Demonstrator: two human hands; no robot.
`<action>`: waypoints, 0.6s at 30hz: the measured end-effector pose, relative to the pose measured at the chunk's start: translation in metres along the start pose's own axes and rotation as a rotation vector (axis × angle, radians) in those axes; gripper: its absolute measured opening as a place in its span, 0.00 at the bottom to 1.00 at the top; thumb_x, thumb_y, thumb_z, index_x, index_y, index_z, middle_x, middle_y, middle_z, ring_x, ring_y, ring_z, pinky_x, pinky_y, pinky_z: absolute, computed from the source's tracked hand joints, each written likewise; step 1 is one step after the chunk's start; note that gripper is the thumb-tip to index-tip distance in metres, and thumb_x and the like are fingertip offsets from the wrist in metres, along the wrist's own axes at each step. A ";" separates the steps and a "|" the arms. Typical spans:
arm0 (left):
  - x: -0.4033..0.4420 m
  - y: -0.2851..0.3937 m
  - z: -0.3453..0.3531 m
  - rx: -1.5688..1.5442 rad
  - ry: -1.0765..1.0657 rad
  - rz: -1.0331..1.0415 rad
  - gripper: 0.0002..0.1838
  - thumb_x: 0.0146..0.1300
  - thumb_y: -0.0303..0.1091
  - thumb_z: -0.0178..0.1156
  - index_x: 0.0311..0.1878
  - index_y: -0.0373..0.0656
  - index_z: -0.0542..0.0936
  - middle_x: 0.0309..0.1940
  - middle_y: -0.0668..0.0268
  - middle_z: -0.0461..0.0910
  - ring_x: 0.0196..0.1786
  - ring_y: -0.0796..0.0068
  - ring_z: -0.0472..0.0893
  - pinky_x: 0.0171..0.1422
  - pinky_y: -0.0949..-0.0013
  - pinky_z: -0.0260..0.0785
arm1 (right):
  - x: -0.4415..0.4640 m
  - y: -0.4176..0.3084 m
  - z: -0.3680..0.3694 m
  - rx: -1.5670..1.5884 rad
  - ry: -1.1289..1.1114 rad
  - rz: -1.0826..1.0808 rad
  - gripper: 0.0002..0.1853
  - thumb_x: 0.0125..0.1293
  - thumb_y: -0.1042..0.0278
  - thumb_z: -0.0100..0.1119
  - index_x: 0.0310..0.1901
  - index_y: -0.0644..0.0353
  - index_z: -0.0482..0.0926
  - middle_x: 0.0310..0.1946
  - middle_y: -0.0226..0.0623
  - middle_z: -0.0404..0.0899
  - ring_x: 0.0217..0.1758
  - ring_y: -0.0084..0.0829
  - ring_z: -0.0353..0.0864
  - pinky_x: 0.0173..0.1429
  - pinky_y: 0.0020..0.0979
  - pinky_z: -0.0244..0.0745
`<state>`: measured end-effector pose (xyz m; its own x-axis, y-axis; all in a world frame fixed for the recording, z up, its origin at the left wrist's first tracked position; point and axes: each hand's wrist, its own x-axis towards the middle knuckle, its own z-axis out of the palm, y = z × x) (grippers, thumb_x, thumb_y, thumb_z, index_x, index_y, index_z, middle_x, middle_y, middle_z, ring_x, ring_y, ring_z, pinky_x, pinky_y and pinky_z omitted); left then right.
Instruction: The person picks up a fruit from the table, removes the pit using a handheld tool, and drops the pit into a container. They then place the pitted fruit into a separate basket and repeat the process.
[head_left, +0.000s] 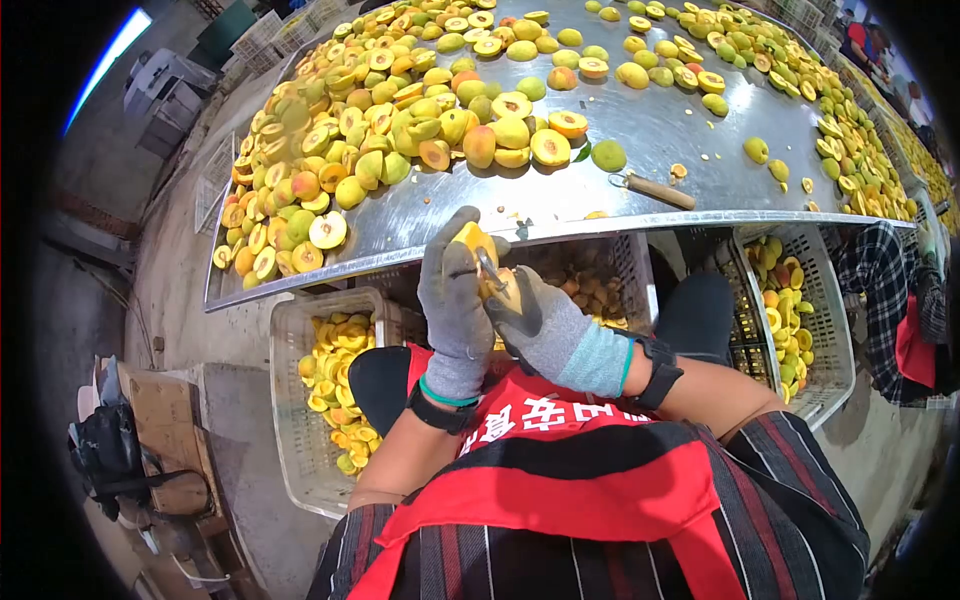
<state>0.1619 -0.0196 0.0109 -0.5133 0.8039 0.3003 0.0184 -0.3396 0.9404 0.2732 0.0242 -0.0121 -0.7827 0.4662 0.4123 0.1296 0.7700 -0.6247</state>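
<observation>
In the head view, my left hand, in a grey glove, is closed around a yellow peach half just in front of the metal table's edge. My right hand, gloved in grey and teal, grips the wooden handle of a pitting tool. The tool's metal end touches the peach half. Both hands are close together above my red apron. Another wooden-handled tool lies on the metal table, near a green peach.
Many cut peaches are heaped on the table's left and right. Below stand a crate of peach halves, a crate of pits and a right crate. A co-worker's plaid sleeve shows at right. A cardboard box stands at left.
</observation>
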 end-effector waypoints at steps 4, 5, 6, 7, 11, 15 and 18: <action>0.004 0.007 0.004 -0.289 0.014 -0.072 0.28 0.67 0.51 0.45 0.58 0.34 0.65 0.50 0.58 0.71 0.46 0.72 0.76 0.48 0.71 0.72 | 0.008 -0.019 -0.014 0.480 0.170 0.213 0.12 0.61 0.69 0.50 0.45 0.63 0.69 0.32 0.44 0.74 0.31 0.36 0.77 0.35 0.32 0.73; 0.004 0.007 0.004 -0.364 0.010 -0.067 0.30 0.66 0.53 0.45 0.59 0.34 0.64 0.52 0.58 0.70 0.47 0.72 0.76 0.48 0.70 0.72 | 0.010 -0.023 -0.022 0.482 0.174 0.216 0.12 0.61 0.69 0.50 0.45 0.63 0.69 0.32 0.44 0.74 0.31 0.36 0.77 0.35 0.32 0.73; 0.004 0.007 0.003 -0.364 0.007 -0.070 0.30 0.66 0.53 0.45 0.59 0.34 0.64 0.52 0.58 0.70 0.47 0.72 0.76 0.48 0.70 0.72 | 0.012 -0.026 -0.031 0.587 0.047 0.359 0.12 0.61 0.69 0.49 0.45 0.63 0.68 0.29 0.43 0.74 0.30 0.35 0.77 0.34 0.32 0.73; 0.003 0.006 0.002 -0.180 0.001 -0.029 0.32 0.66 0.55 0.45 0.59 0.35 0.63 0.51 0.58 0.70 0.47 0.71 0.76 0.48 0.70 0.72 | 0.013 -0.026 -0.035 0.688 -0.082 0.502 0.13 0.62 0.69 0.49 0.46 0.64 0.67 0.26 0.41 0.75 0.28 0.34 0.77 0.32 0.32 0.73; 0.002 0.006 0.004 -0.030 0.000 0.082 0.32 0.65 0.56 0.44 0.59 0.35 0.64 0.50 0.59 0.71 0.47 0.71 0.76 0.49 0.69 0.71 | 0.012 -0.025 -0.031 0.716 -0.059 0.530 0.14 0.61 0.67 0.51 0.46 0.64 0.67 0.24 0.40 0.75 0.25 0.33 0.77 0.30 0.33 0.73; 0.000 0.008 0.000 0.014 0.008 0.070 0.31 0.66 0.55 0.44 0.57 0.35 0.67 0.47 0.59 0.73 0.45 0.73 0.76 0.47 0.70 0.71 | 0.002 -0.011 -0.017 0.332 -0.017 0.251 0.15 0.60 0.64 0.54 0.45 0.64 0.68 0.28 0.43 0.74 0.27 0.37 0.77 0.31 0.33 0.73; 0.001 0.012 -0.004 -0.069 -0.043 -0.033 0.27 0.67 0.52 0.43 0.55 0.35 0.69 0.41 0.60 0.77 0.41 0.75 0.76 0.45 0.73 0.70 | 0.004 -0.012 -0.028 0.059 -0.207 0.220 0.18 0.59 0.62 0.54 0.47 0.63 0.66 0.28 0.49 0.75 0.30 0.46 0.77 0.35 0.39 0.73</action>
<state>0.1580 -0.0250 0.0215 -0.4754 0.8349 0.2775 -0.0579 -0.3444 0.9371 0.2859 0.0288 0.0159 -0.8478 0.5158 0.1230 0.2789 0.6311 -0.7239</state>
